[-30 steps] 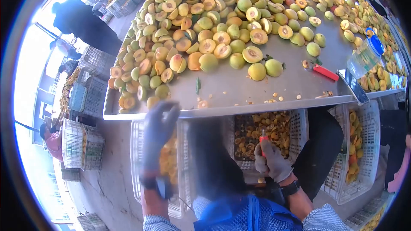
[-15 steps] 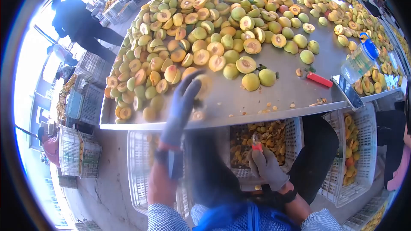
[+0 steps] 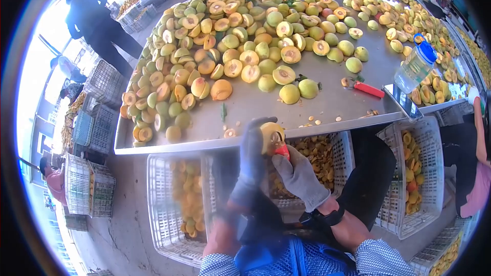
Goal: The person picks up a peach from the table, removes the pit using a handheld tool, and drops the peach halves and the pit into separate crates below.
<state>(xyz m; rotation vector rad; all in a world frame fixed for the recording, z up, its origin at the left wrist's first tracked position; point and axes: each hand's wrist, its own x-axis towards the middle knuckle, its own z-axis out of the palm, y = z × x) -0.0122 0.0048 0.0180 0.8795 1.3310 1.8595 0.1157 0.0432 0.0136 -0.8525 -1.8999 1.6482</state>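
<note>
My left hand [image 3: 249,153], in a grey glove and blurred by motion, grips a yellow peach half [image 3: 268,138] just in front of the table's near edge. In my gloved right hand [image 3: 302,173] is a red-handled pitting tool [image 3: 283,151]. Its working end meets the cut side of the fruit, partly hidden by it. Behind my hands, a large pile of halved peaches [image 3: 204,46] covers much of the metal table [image 3: 332,92]. A crate of yellow fruit pieces [image 3: 319,161] stands beneath my right hand.
A second red-handled tool [image 3: 368,90], a phone [image 3: 404,101] and a blue-lidded bottle [image 3: 413,69] lie at the right. White crates [image 3: 176,248] of fruit flank my legs. A person in dark clothes [image 3: 97,23] stands far left; a co-worker's gloved hand [image 3: 473,95] is at the right edge.
My left hand has come back from the pile towards me with a peach half. My right hand has risen with the tool to meet it.
</note>
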